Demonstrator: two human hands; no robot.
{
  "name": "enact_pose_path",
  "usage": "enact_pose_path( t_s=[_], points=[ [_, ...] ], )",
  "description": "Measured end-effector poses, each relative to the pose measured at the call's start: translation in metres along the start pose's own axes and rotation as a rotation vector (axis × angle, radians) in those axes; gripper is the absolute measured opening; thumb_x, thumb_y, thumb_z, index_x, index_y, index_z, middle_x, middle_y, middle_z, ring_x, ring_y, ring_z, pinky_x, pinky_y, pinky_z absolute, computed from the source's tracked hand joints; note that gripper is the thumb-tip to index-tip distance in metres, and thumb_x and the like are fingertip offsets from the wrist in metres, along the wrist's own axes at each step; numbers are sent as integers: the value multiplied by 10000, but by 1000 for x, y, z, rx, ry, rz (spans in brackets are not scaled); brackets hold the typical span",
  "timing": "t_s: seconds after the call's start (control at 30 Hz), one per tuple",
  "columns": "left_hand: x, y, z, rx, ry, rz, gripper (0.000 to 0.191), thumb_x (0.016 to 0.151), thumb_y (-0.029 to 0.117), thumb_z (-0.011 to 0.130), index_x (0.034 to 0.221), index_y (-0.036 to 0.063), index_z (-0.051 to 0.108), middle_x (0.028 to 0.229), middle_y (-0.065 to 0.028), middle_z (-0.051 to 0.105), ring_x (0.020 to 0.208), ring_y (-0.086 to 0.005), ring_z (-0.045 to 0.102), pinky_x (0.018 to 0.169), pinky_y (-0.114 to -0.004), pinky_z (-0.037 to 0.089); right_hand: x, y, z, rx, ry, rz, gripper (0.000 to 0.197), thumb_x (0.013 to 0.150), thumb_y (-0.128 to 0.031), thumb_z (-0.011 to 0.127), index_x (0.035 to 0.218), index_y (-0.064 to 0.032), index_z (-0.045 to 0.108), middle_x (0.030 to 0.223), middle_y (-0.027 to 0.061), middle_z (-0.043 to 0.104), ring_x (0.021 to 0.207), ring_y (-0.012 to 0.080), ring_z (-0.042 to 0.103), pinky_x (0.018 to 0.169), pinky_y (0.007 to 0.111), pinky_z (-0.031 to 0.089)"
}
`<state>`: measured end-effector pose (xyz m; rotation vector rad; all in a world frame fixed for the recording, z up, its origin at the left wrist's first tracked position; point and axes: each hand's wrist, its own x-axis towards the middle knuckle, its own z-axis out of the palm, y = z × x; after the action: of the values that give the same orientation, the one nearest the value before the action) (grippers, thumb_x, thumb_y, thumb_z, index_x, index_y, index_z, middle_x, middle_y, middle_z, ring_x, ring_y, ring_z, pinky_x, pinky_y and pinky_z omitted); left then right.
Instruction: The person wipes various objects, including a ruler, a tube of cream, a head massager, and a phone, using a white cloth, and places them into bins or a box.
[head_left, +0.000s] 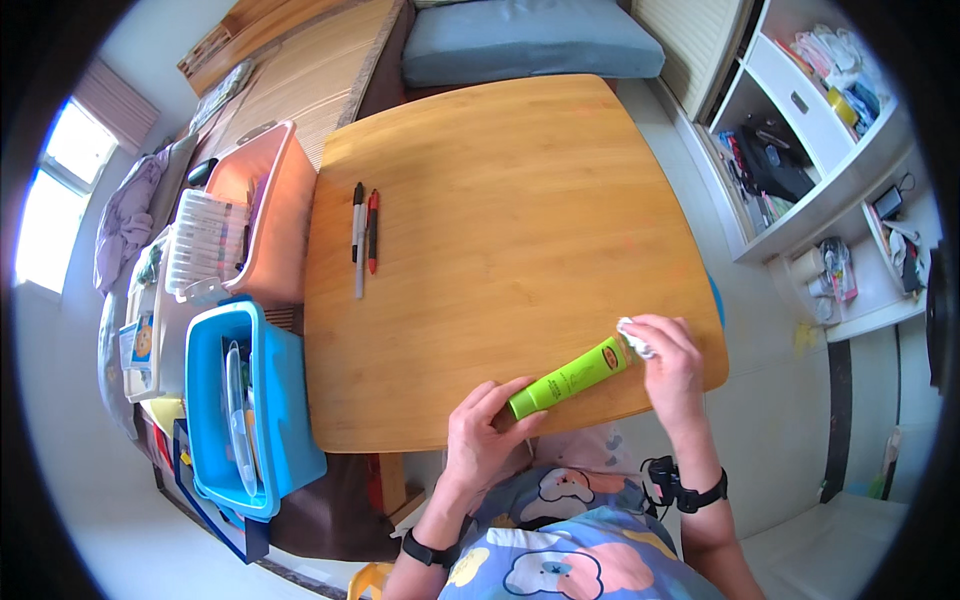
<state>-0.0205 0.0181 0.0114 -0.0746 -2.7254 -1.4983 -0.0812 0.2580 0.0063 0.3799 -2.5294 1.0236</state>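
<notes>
My left hand (487, 431) grips the capped lower end of a bright green squeeze tube (574, 377), which slants up to the right above the table's front edge. Writing and a dark oval mark show on the tube. Pinched in the fingers of my right hand (671, 360) is a crumpled white tissue (636, 339), close beside the tube's flat end. Whether the tissue touches the tube I cannot tell. Both hands are over the near right part of the wooden table (487, 217).
Several pens (360, 240) lie at the table's left. Beyond that edge stand a pink plastic bin (281, 217) with a clear case of markers (206, 240) and a blue plastic bin (292, 420). White shelving (795, 225) is at the right; a grey-blue cushioned seat (525, 41) is behind.
</notes>
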Motion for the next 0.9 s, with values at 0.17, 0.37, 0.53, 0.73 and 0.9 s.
enact_pose_path(
  t_s=[0.17, 0.37, 0.53, 0.73, 0.9],
  points=[
    [-7, -24, -14, -961, 306, -268, 298, 922, 190, 689, 1145, 0, 636, 1015, -31, 635, 922, -121, 618, 876, -296, 507, -7, -17, -10, 145, -51, 103, 371, 735, 193, 561, 980, -33, 722, 1023, 97, 694, 926, 266, 654, 783, 337, 542],
    [8, -13, -34, -1465, 334, -473, 526, 1013, 572, 407, 1266, 124, 515, 913, -42, 521, 770, -135, 532, 733, -320, 504, -17, -46, -2, 279, -165, 56, 346, 734, 156, 635, 990, -55, 731, 1020, 92, 698, 904, 259, 663, 766, 323, 548],
    [6, 9, -26, -1407, 112, -505, 554, 1059, 470, 349, 1494, 127, 370, 994, -71, 542, 821, -164, 528, 757, -332, 496, -21, -91, 14, 341, -256, -291, 379, 697, 80, 697, 1029, -98, 737, 1052, 64, 674, 912, 240, 636, 761, 334, 553],
    [-12, 23, 1, -1238, -46, -246, 540, 1080, 378, 334, 1499, 38, 332, 1134, -65, 557, 1012, -141, 542, 896, -294, 467, -4, -102, 19, 295, -178, -463, 385, 671, 73, 697, 1019, -87, 734, 991, 64, 634, 910, 244, 621, 750, 342, 545],
    [-20, 33, -10, -952, -177, -24, 505, 1074, 348, 385, 1447, 8, 410, 1177, -51, 575, 1058, -123, 533, 916, -270, 439, 16, -100, -7, 359, 9, -151, 323, 689, 92, 722, 952, -95, 731, 944, 54, 635, 841, 240, 624, 693, 328, 531]
  ],
)
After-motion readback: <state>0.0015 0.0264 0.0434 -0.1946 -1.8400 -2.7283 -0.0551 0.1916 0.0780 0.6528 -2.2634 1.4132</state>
